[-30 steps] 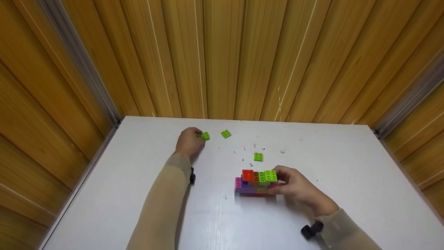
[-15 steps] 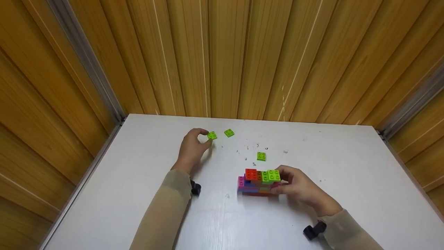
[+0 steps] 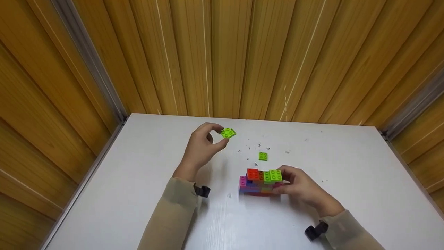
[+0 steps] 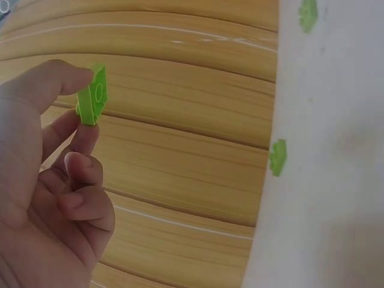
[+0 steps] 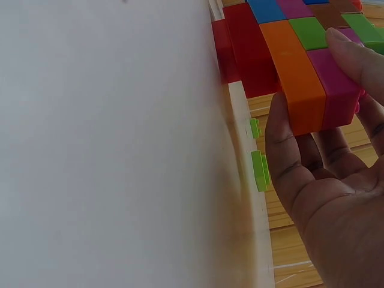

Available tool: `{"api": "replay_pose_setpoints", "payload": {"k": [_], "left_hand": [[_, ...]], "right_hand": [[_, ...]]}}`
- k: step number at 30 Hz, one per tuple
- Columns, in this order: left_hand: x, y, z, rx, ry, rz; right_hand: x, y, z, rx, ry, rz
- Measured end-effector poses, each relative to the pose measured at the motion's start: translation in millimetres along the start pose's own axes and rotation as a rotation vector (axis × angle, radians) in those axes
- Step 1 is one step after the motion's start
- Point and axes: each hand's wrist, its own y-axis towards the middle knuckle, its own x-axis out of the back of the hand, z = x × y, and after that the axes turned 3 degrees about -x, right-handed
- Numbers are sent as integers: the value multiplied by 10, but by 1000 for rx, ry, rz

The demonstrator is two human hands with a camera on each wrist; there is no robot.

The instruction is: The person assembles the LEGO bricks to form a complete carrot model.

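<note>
Brick (image 3: 228, 132) in left hand (image 3: 201, 149) pinch

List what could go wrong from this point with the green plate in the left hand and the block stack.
1. The left hand pinches the green plate only by its edges, between thumb and fingertip; that thin grip may let it slip or twist.
2. The block stack is steadied by the right hand from one side only, so pressing down might tip or shift it.
3. A loose green plate lies just behind the stack and might get knocked.
</note>
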Motion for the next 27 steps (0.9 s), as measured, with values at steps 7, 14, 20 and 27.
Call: {"api": "replay_pose_setpoints", "payload": {"k": [7,14,20,27], "left_hand": [[2,-79,-438,-141,36,62],[-60,-172,-639,-248,102,154],[-188,-223,-632,-249,100,237],[-377,-227,-559,-200,89,349]], "right_hand": [[13,-22,2,15,12,-1],[23,-2,-21,41,4,14],[33,-2,-31,51,8,19],[29,-2,-21,69,12,25]]}}
